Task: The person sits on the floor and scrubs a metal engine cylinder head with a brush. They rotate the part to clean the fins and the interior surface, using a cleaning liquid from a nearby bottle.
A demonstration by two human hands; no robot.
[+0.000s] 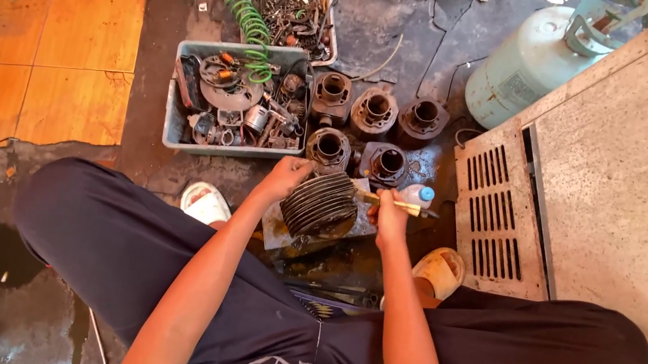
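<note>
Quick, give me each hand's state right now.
Left hand: closed on the top of the finned engine cylinder.
Right hand: closed, holding a thin brush-like tool.

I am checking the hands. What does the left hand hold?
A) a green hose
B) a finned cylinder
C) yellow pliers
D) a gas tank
B: the left hand grips the finned cylinder, while the right hand holds a brush beside it.

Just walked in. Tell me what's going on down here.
A person sits low over a dirty floor. The left hand steadies a dark finned engine cylinder on a small slab, and the right hand holds a brush beside it. Five more cylinders stand behind, next to a grey tray of parts.
</note>
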